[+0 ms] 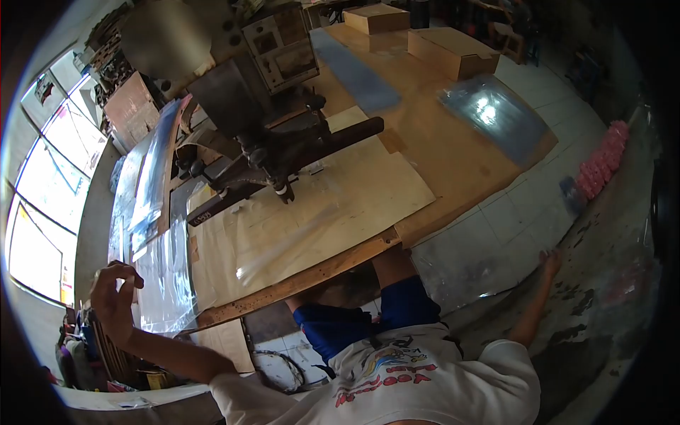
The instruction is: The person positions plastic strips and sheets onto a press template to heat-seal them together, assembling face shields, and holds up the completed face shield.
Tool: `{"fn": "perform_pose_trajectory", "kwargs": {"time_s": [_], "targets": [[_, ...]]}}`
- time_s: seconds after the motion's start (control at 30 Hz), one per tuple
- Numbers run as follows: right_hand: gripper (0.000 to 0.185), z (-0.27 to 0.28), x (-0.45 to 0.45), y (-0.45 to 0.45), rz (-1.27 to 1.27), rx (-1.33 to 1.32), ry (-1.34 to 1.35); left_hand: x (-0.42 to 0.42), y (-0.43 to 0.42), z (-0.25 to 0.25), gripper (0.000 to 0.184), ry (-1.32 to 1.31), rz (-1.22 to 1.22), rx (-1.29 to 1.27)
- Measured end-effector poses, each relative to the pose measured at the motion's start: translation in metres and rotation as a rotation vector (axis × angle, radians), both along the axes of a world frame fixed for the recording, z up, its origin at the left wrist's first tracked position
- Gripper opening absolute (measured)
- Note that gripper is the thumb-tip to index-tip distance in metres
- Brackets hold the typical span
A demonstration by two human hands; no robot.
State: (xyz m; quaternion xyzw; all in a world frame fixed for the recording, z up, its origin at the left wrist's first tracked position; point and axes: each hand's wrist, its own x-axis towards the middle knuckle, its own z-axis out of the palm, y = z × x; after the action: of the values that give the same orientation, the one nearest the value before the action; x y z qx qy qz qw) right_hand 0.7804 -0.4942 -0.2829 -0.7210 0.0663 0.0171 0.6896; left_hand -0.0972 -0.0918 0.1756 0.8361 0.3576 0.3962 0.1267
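Observation:
My left hand (113,294) is raised at the left, its fingers curled toward the thumb with a small gap showing. Whether it pinches anything thin is impossible to make out. Behind it, clear plastic sheets (165,276) hang over the table's left side. My right hand (550,263) is stretched far out to the right, fingers slightly apart, with no object visible in it. In front of me a press machine (234,106) with a dark metal bar (319,152) stands over a pale board (375,188). Clear film (262,262) lies on the board's near left part.
Beyond the board, a brown tabletop (453,184) carries shiny plastic sheets (496,117), a long bluish strip (358,71) and cardboard boxes (453,53). A pink bundle (602,161) stands by the right wall. A wooden edge (297,276) runs just before my legs.

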Motion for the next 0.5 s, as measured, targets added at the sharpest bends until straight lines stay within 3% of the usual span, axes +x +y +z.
{"fn": "perform_pose_trajectory", "kwargs": {"time_s": [0.07,0.1,0.17,0.23,0.27,0.3,0.37,0.43,0.5], "targets": [[0.040,0.010,-0.018,0.003,-0.172,0.073,-0.023,-0.023,0.008,-0.027,0.019,0.018,0.261,-0.094],[0.041,-0.007,-0.014,-0.005,-0.140,0.099,-0.049,-0.031,0.010,-0.038,0.021,0.041,0.349,-0.139],[0.043,-0.059,-0.002,-0.026,-0.078,0.156,-0.103,-0.074,0.019,-0.072,0.023,0.000,0.404,-0.220],[0.045,-0.077,-0.024,-0.016,-0.243,0.350,-0.048,-0.122,0.029,-0.110,0.027,-0.107,0.534,-0.226],[0.046,-0.083,-0.038,-0.009,-0.325,0.450,-0.021,-0.150,0.031,-0.129,0.030,0.044,0.532,-0.110],[0.047,-0.088,-0.052,-0.002,-0.174,-0.158,-0.035,-0.171,0.027,-0.143,0.034,0.191,0.531,0.010],[0.048,-0.132,-0.068,0.008,-0.106,-0.590,-0.078,-0.165,0.007,-0.156,0.042,0.202,0.697,-0.203],[0.050,-0.188,-0.090,0.023,-0.007,-1.017,-0.025,-0.161,-0.002,-0.171,0.046,0.212,0.692,-0.267],[0.051,-0.264,-0.110,0.037,0.219,-1.607,-0.011,-0.153,-0.006,-0.183,0.051,0.175,0.624,-0.339]]}}
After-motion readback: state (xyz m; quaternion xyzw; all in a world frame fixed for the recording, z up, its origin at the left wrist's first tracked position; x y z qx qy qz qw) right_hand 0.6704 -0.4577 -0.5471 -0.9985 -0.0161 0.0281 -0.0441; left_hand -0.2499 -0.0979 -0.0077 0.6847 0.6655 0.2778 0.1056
